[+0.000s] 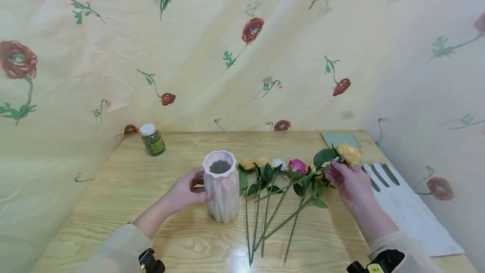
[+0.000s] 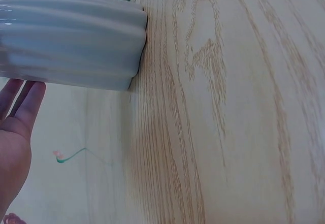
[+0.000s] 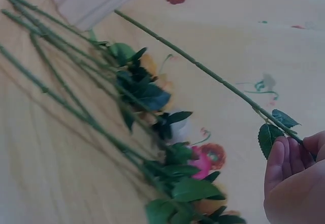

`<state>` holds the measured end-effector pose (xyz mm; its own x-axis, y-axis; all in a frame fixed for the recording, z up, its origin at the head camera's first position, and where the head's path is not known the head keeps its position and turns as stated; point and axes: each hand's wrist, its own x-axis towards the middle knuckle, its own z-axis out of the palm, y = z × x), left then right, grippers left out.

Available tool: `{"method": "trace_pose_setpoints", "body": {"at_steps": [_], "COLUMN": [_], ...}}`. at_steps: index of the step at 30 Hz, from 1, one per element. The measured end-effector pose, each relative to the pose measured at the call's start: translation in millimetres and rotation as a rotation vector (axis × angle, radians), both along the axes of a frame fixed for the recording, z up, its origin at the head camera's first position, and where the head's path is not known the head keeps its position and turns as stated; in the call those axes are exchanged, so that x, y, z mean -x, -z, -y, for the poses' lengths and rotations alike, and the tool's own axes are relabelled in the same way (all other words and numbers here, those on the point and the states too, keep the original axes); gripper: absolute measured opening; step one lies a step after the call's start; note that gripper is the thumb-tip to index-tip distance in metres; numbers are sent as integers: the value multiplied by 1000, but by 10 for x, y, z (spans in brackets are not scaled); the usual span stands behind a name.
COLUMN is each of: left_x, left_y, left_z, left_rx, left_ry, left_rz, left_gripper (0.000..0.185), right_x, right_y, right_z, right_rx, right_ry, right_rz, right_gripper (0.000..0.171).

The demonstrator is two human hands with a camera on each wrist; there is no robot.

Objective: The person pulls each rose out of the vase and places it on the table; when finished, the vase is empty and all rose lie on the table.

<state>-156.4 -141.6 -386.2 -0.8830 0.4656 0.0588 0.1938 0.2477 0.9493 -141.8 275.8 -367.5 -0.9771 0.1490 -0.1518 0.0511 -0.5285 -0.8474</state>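
Note:
A pale, fluted vase (image 1: 223, 197) with a scalloped rim stands upright on the wooden table (image 1: 182, 243). My left hand (image 1: 190, 188) holds its left side, thumb toward the front. In the left wrist view, fingertips (image 2: 36, 94) meet the vase wall. My right hand (image 1: 350, 182) pinches a yellow rose (image 1: 348, 154) by its stem, just below the bloom. That green stem (image 3: 203, 66) slants down-left above the other flowers, its end near the vase in the right wrist view. Beneath it lie several stemmed flowers, including a pink one (image 1: 297, 166) and a white one (image 1: 278, 164).
A jar with a white lid (image 1: 153, 140) stands at the back left. On the right lie a white cloth (image 1: 413, 218) with dark green stripes and a pale green flat item (image 1: 342, 139). Flower-patterned fabric (image 1: 204, 54) hangs behind the table.

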Motion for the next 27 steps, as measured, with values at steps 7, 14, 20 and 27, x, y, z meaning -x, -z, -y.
{"method": "trace_pose_setpoints", "body": {"at_steps": [7, 14, 20, 27], "left_x": [1, 41, -1, 38], "left_y": [-6, 79, 17, 90], "left_z": [-26, 10, 14, 9], "left_rx": [-7, 13, 14, -13], "left_ry": [13, 7, -1, 2], "left_rz": [-2, -23, -5, 7], "left_gripper": [65, 66, 66, 67], "right_x": [-128, -244, -327, -345], "right_y": [244, 409, 552, 711], "right_z": [10, -29, -89, -98], "right_rx": [-22, -42, -63, -28], "right_ry": [11, 19, -8, -16], "right_rz": [34, 63, 109, 155], "right_gripper": [6, 4, 5, 6]}}
